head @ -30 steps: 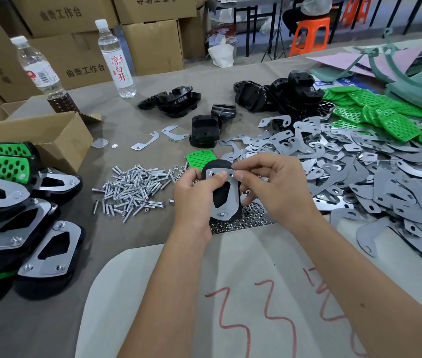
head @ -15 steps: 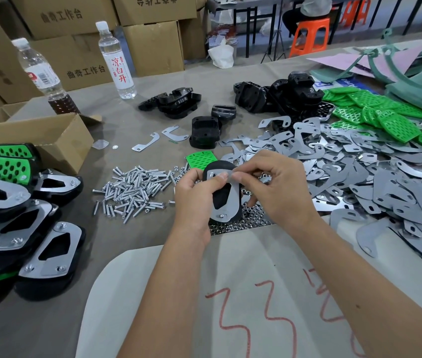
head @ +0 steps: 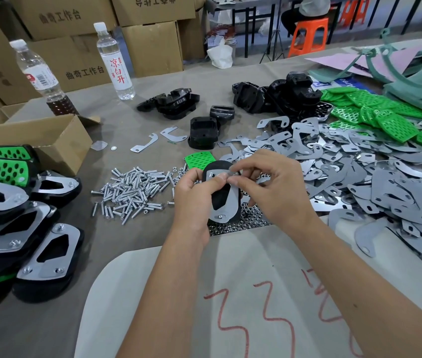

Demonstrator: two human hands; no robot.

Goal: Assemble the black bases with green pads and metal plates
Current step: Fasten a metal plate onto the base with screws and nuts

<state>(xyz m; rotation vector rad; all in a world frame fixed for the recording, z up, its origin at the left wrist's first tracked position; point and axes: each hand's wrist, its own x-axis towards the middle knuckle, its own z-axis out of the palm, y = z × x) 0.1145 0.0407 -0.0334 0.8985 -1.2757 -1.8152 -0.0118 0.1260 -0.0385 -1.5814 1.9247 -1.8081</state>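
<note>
Head view: above the grey bench [head: 132, 244], the left hand [head: 194, 192] grips an oval black plastic base [head: 220, 197] topped by a silver metal plate [head: 226, 206]; the right hand [head: 269, 187] pinches something small at the plate's upper edge.

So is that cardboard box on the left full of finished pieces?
No: the finished pieces lie stacked on the table in front of the cardboard box, not inside it.

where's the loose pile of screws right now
In the head view the screws lie heaped on the table left of centre, just left of the left hand, right of the finished bases.
</note>
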